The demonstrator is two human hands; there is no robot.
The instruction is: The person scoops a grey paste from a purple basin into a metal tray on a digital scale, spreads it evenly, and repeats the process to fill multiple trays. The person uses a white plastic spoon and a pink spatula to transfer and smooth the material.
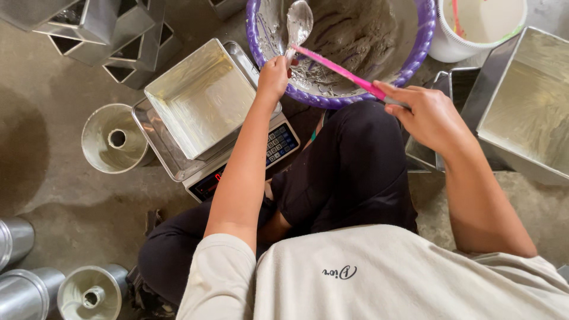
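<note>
Concrete floor (pixel 71 195) is seen beneath everything, and a wide purple plastic basin (pixel 425 35) smeared with grey batter is placed at the top, just past the black-trousered knees. A square metal baking tin (pixel 195 98) is set on a digital kitchen scale (pixel 278 145) beside the basin. Another square metal tin (pixel 527 101) is seen at the right edge, a white plastic bucket (pixel 480 24) above it, and a round metal tube pan (pixel 115 139) at the left. The left hand (pixel 274 77) is closed around the handle of a batter-coated metal spoon (pixel 299 24) held over the basin. The right hand (pixel 424 115) is gripped on a thin pink spatula (pixel 341 71), whose blade is laid against the spoon's neck
</note>
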